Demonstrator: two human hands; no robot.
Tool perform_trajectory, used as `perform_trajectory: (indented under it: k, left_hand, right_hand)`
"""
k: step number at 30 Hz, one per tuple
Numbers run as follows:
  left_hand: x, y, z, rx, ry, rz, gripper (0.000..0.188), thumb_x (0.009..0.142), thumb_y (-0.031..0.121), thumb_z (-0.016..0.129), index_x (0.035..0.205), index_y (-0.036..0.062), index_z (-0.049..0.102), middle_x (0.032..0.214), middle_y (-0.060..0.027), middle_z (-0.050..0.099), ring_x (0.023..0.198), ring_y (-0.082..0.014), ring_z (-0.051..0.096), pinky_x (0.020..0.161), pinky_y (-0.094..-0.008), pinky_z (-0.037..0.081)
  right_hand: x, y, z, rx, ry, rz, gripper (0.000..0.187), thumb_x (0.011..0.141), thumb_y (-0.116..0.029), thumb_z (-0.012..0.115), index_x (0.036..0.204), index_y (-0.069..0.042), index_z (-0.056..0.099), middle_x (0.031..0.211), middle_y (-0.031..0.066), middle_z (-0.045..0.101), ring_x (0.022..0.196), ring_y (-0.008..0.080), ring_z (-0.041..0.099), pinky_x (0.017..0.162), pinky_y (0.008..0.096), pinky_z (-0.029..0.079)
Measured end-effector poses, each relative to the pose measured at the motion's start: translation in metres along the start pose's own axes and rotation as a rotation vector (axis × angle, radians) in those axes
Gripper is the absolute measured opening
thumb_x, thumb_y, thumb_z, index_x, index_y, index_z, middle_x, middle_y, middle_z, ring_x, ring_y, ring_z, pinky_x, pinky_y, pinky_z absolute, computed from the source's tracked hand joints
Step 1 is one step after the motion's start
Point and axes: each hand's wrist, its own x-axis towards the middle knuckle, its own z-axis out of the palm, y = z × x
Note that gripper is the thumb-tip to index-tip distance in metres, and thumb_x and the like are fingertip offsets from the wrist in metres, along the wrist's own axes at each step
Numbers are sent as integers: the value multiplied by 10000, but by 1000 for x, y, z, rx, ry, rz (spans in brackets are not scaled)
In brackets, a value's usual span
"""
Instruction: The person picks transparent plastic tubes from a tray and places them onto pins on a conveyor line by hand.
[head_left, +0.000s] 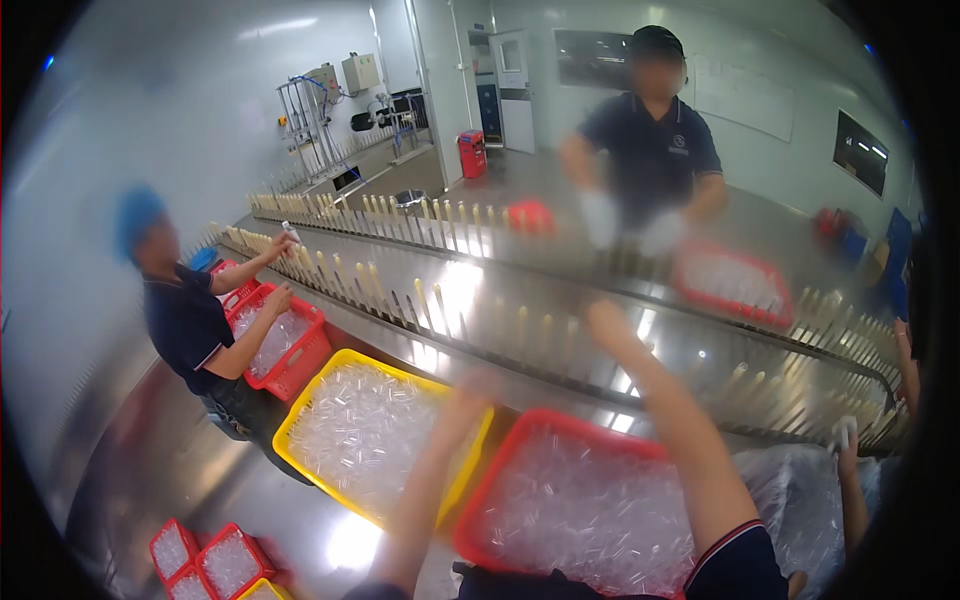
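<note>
My left hand (478, 385) is over the upper right corner of a yellow basket (418, 374) heaped with short clear plastic tubes (355, 430). Motion smears its fingers. Farther forward, my right hand (605, 325) reaches to the near row of upright pegs (375, 285), many of them cream-tipped, along a shiny metal line. That hand is blurred too, and anything in it cannot be made out. Below my right forearm stands a red basket (490, 478), also filled with clear tubes.
To the left, a co-worker in a blue cap (142, 215) stands by another red basket (290, 365). Across the line is a person in a dark cap (655, 150), near a red basket (785, 300). Small baskets (200, 560) sit lower left; clear plastic sheeting (800, 490) lies right.
</note>
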Motion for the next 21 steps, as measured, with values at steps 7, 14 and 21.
perform_trajectory:
  k: [7, 14, 21]
  left_hand:
    - [166, -24, 23, 1082, 33, 369, 208, 687, 127, 642, 805, -42, 611, 599, -89, 597, 579, -136, 601, 551, -224, 469]
    - [178, -22, 69, 761, -179, 337, 212, 664, 120, 661, 787, -46, 613, 595, -116, 589, 500, -121, 576, 489, -237, 463]
    - [184, -68, 118, 1168, -159, 545, 234, 673, 128, 618, 848, -27, 600, 686, -147, 607, 580, -248, 594, 573, -317, 478]
  right_hand:
    - [-160, -52, 9, 634, 95, 87, 256, 717, -195, 553, 900, -15, 564, 766, 192, 572, 740, 341, 553, 660, 418, 436]
    - [-264, -70, 68, 591, -307, 300, 329, 701, -305, 579, 911, -52, 579, 874, 180, 576, 800, 312, 560, 703, 419, 433]
    - [-246, -117, 83, 416, -313, 55, 714, 642, -496, 610, 1188, -102, 372, 1155, 174, 446, 963, 351, 503, 805, 456, 407]
